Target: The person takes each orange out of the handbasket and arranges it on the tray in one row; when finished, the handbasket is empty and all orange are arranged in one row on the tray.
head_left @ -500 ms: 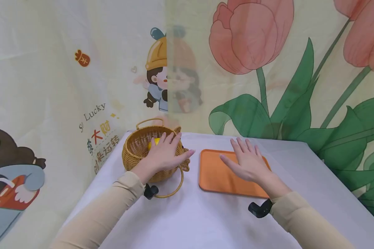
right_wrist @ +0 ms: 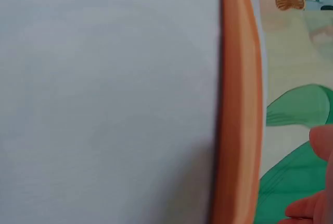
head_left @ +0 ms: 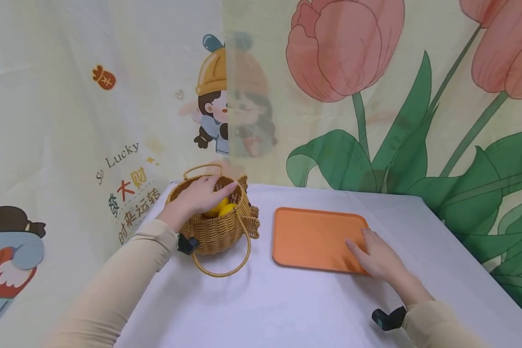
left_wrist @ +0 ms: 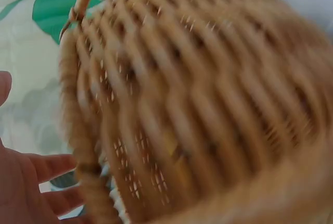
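Observation:
A woven wicker basket (head_left: pixel 215 237) with two loop handles stands at the left of the table, yellow rounded things (head_left: pixel 227 209) inside it. My left hand (head_left: pixel 197 194) reaches across the basket's left rim, thumb and fingers extended over the opening. In the left wrist view its fingers (left_wrist: pixel 54 166) show right at the rim, straight and spread; the wicker is blurred. To the right lies a flat orange tray (head_left: pixel 313 237). At its right edge is my right hand (head_left: pixel 380 258), fingers relaxed and thumb apart, overlapping the corner. The right wrist view shows the tray's rim (right_wrist: pixel 242 104) beside that hand.
A white cloth covers the table (head_left: pixel 261 309). Printed curtains with tulips (head_left: pixel 345 48) and cartoon figures hang close behind and along the left side. One basket handle (head_left: pixel 222 275) droops toward the front, between basket and tray.
My left hand has moved left and up, from the basket's front to over its rim, uncovering the yellow things. My right hand has shifted right and down toward the tray's right edge.

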The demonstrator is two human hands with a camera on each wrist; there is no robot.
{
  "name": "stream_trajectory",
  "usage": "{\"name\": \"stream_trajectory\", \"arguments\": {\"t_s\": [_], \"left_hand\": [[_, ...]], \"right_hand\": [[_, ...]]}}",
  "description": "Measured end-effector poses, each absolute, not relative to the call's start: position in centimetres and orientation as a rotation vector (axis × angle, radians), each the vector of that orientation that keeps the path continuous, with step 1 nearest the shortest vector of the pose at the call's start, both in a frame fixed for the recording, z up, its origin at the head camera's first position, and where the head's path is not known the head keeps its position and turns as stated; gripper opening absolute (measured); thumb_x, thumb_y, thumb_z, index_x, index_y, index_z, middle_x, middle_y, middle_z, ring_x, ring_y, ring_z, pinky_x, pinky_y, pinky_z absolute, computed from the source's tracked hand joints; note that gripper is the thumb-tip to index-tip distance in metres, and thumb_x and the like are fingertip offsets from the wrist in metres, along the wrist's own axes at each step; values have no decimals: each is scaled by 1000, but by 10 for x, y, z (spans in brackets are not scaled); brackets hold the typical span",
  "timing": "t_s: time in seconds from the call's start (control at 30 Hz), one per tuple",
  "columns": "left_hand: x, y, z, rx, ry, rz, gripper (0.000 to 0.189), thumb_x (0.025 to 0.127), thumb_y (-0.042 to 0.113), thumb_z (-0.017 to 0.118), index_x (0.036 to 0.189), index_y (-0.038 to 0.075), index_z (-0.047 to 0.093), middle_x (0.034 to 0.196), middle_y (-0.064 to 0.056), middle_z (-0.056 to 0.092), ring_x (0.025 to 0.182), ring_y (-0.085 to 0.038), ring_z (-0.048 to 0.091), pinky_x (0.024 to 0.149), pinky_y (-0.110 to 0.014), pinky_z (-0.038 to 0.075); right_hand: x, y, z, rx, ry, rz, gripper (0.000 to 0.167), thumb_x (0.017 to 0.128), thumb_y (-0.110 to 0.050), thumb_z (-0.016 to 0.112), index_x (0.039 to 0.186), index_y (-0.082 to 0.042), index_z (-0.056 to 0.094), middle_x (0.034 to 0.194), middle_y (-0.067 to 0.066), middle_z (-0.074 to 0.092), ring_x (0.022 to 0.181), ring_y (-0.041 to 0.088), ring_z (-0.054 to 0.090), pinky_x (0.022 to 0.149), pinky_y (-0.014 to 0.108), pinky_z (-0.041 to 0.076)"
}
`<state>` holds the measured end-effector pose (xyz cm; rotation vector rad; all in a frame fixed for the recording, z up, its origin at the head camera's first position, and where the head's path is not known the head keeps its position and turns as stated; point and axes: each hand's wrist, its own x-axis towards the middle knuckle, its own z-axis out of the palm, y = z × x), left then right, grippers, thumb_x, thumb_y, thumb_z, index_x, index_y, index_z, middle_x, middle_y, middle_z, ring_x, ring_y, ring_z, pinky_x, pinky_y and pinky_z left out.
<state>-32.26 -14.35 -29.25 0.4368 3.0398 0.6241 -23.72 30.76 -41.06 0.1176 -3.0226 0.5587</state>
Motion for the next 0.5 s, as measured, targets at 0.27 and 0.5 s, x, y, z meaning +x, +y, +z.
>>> {"name": "stream_trajectory", "arguments": {"t_s": [0.27, 0.5], "left_hand": [[-340, -154, -274, 486, 3022, 613, 93, 101, 71, 30, 156, -4, 35, 155, -27, 40, 142, -45, 38, 115, -58, 30], [-354, -156, -268, 525, 2939, 718, 54, 100, 49, 60, 125, 1, 58, 127, -18, 61, 101, -33, 56, 83, -43, 46]], "right_hand": [[-223, 330, -442, -36, -3039, 704, 101, 105, -61, 40, 151, 23, 9, 155, 46, 12, 143, 61, 17, 114, 68, 19], [-219, 337, -456, -47, -3033, 740, 102, 104, -62, 42, 151, 23, 10, 155, 46, 15, 143, 60, 18, 113, 68, 20]]}}
